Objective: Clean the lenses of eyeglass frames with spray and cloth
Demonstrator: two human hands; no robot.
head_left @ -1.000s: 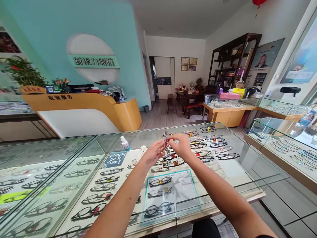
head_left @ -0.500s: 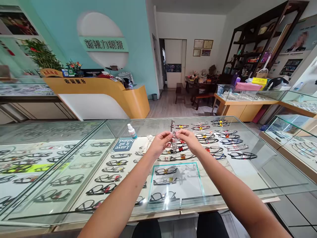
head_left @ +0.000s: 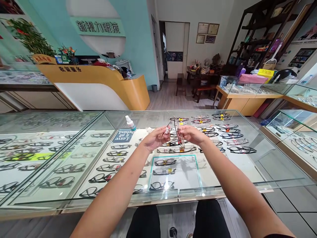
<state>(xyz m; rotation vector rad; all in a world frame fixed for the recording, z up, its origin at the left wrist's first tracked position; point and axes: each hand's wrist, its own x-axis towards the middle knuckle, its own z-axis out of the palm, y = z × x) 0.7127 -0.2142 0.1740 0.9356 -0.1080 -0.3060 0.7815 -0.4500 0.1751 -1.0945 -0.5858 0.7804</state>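
A pair of thin-framed eyeglasses [head_left: 176,127] is held upright above the glass counter. My right hand [head_left: 191,135] grips its frame between thumb and fingers. On the other side, my left hand [head_left: 158,137] is closed in a pinch around a temple arm of the glasses, close to its tip. A white and blue spray bottle [head_left: 130,123] stands on the counter, left of my hands, behind a blue printed card [head_left: 122,136]. A white cloth [head_left: 149,130] lies partly hidden behind my left hand.
Under the glass counter top [head_left: 210,185] lie rows of eyeglasses, with a teal-edged sheet [head_left: 188,172] near the middle. A curved orange reception desk [head_left: 135,96] stands beyond. Further display cases [head_left: 237,102] are at the right.
My hands have moved apart slightly, the left one now at a temple arm instead of at the frame. The view has tilted down, showing more of the floor and legs.
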